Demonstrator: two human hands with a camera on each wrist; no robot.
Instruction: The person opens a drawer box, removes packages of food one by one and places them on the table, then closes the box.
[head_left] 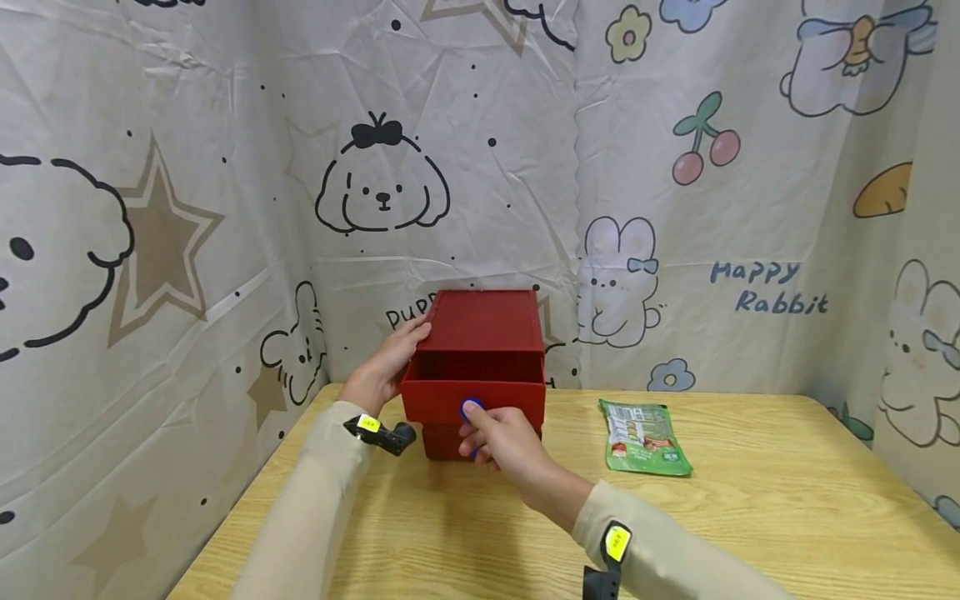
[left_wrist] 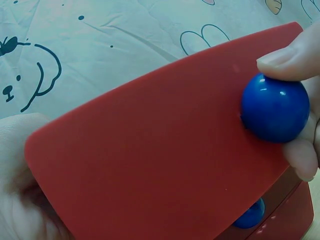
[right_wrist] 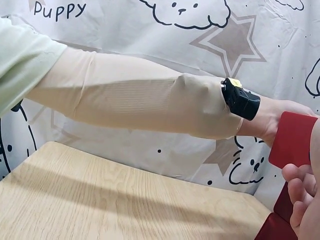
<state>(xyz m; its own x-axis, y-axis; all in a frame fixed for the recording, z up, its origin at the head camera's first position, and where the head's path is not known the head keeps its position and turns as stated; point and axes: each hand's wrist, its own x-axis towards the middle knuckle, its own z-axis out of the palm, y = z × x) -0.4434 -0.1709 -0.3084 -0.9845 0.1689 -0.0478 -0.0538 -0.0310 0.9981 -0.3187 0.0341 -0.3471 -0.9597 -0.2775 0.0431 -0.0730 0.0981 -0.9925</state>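
My right hand [head_left: 513, 446] pinches a glossy, round blue knob [left_wrist: 276, 107], thumb on top and curled fingers below. The knob sits on the smooth, round-cornered front of a red drawer [head_left: 435, 402], which stands partway out, just ahead of that hand, its hollow showing dark. Behind it is the boxy red cabinet [head_left: 483, 321], and my left hand [head_left: 386, 362] lies along its left side, fingers extended rather than wrapped around it. A second shiny blue knob [left_wrist: 250, 215] shows below the first, beside my right fingers. Farther right of that hand, a crinkled green packet [head_left: 647, 440] lies flat on the wood-grained tabletop [head_left: 450, 533].
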